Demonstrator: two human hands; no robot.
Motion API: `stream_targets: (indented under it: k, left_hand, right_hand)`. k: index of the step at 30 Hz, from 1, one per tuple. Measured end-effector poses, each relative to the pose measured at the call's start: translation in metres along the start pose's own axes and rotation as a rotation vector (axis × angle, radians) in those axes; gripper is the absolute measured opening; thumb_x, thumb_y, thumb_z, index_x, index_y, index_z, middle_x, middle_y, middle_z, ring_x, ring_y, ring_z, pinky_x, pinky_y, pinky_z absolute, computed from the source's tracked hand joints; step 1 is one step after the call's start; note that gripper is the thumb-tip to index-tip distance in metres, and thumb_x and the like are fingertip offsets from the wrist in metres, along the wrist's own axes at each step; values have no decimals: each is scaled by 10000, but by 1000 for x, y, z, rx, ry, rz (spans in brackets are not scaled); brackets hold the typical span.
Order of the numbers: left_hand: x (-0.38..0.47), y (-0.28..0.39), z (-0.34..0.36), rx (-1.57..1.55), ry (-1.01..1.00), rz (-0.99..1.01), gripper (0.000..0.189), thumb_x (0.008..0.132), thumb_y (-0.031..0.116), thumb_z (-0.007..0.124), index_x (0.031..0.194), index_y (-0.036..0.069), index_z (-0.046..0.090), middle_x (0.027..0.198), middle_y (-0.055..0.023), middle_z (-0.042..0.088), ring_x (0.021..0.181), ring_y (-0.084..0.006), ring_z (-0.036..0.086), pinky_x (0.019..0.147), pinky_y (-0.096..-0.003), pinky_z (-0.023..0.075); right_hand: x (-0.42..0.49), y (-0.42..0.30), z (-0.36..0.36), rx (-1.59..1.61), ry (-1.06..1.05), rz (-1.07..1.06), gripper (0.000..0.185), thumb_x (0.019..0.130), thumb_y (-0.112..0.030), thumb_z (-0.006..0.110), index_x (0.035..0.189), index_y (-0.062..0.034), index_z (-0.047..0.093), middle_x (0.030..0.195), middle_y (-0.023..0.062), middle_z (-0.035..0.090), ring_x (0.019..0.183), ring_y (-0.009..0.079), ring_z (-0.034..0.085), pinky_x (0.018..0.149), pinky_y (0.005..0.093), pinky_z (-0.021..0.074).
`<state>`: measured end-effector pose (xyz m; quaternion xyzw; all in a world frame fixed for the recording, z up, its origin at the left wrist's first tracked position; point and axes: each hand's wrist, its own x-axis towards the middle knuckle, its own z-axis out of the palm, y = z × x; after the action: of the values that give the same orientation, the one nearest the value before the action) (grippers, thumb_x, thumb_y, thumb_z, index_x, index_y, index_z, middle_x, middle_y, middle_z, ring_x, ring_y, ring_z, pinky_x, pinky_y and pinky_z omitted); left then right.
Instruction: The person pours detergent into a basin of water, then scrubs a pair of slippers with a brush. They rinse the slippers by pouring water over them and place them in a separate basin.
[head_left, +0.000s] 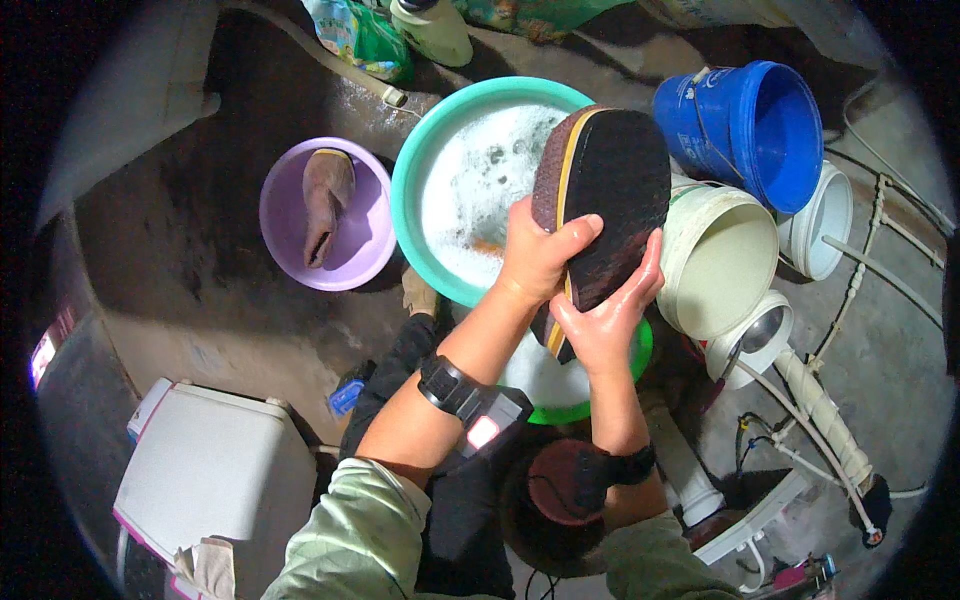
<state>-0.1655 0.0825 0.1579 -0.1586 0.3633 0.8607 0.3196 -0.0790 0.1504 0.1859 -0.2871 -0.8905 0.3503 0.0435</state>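
With both hands I hold a brown cloth shoe, its black sole (615, 180) turned up towards me and a yellow band along the edge. My left hand (544, 251) grips the shoe's left side, thumb over the sole. Wet and shiny, my right hand (607, 315) clasps it lower down on the right. Beneath the shoe is a teal basin (405, 214) full of white suds, partly hidden by it. Nearer to me, a bright green basin (641, 352) also holds suds. Another brown shoe (328, 187) lies in the purple basin (367, 255) at left.
A blue bucket (784, 135) and a cream bucket (720, 262) lie tipped at right, near white pipes (847, 322). A metal ladle (761, 330) rests on a small white container. A white lidded box (217, 465) stands at lower left. A hose (337, 60) runs behind the basins.
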Motion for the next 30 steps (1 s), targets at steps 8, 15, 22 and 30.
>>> stream_targets:
  k: [8,15,22,30]
  left_hand:
    - [-7,19,-3,20,-84,-79,455,688,148,693,1071,-48,544,955,-74,608,831,-128,579,748,-276,481]
    - [-13,30,6,242,-156,-61,503,732,204,717,1139,-14,517,1058,-87,579,941,-141,546,836,-296,445]
    - [-20,40,30,654,-10,358,583,755,234,709,1226,-8,465,1181,-155,536,1085,-224,530,926,-322,402]
    - [-28,52,42,546,-4,221,378,766,284,693,996,3,589,843,-96,634,768,-146,590,714,-298,470]
  right_hand:
    - [56,11,-37,767,-213,170,894,641,-203,732,1350,21,236,1212,165,465,1073,259,499,939,383,400]
    - [94,8,-61,1114,-439,563,489,831,-181,625,1230,24,429,1114,138,566,990,231,568,872,371,453]
    - [93,-20,-76,1050,-525,523,535,825,-278,623,1224,30,445,1120,136,567,999,227,566,891,338,435]
    - [91,-38,-77,930,-450,216,602,772,-324,679,1201,41,466,1086,113,577,976,198,560,877,317,431]
